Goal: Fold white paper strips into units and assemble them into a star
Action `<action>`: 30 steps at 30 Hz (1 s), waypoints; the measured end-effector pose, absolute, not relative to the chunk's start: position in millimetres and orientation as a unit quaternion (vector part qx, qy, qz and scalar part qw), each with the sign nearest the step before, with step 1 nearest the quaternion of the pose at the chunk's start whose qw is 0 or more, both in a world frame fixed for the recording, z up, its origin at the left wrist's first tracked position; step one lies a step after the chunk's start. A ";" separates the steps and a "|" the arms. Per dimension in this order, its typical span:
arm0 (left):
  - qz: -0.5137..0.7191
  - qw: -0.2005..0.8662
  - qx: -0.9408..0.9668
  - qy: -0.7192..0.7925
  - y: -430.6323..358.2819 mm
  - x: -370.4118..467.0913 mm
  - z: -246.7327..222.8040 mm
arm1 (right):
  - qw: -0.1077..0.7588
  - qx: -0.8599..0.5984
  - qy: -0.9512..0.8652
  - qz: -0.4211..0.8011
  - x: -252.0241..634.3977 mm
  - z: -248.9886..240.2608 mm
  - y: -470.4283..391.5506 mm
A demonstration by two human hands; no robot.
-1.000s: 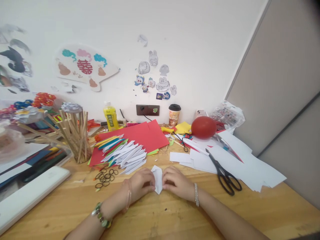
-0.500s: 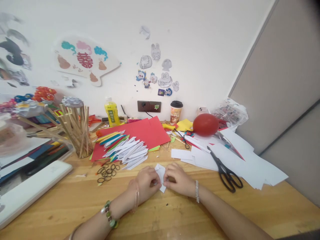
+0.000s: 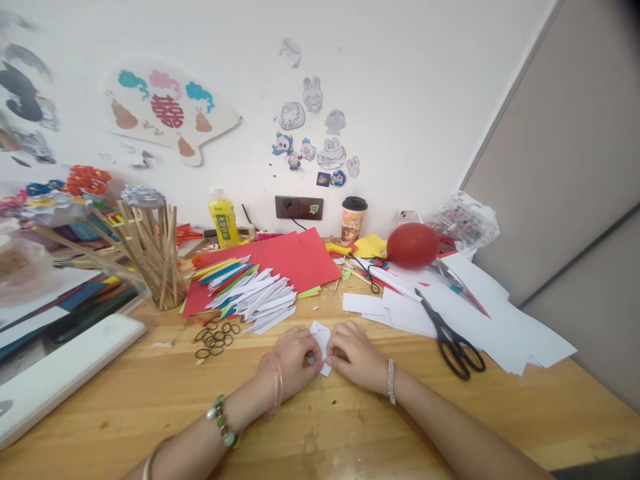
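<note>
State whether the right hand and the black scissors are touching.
Apart. The head view shows bare wooden table between the right hand and the black scissors.

1. You are at a paper-craft workspace; whether it is in a home or a small studio, you cannot tell from here.
2. Your wooden table (image 3: pixel 280 443) carries red sheets (image 3: pixel 317 263), folded white paper strips (image 3: pixel 263 300), black scissors (image 3: pixel 441 327) and a bundle of wooden sticks (image 3: pixel 163 267).
3. Orange craft flowers (image 3: pixel 89 179) stand at your left.
4. Cut-out drawings (image 3: pixel 313 95) dot the white wall (image 3: pixel 410 87) facing you.
</note>
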State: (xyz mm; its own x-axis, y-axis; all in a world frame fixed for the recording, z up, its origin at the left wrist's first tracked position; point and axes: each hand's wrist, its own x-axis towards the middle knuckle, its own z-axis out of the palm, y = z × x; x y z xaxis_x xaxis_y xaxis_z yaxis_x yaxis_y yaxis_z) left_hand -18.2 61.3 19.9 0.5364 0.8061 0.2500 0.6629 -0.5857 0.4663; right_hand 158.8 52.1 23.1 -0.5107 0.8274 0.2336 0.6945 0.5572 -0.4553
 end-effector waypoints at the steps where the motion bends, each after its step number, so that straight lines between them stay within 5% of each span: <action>1: 0.226 0.161 0.858 0.432 60.9 -17.5 20.0 | 0.217 -0.449 -0.853 0.151 158.3 22.8 51.5; 30: 0.210 0.196 0.852 0.438 65.1 -18.5 25.3 | 0.221 -0.470 -0.840 0.154 159.1 21.8 52.2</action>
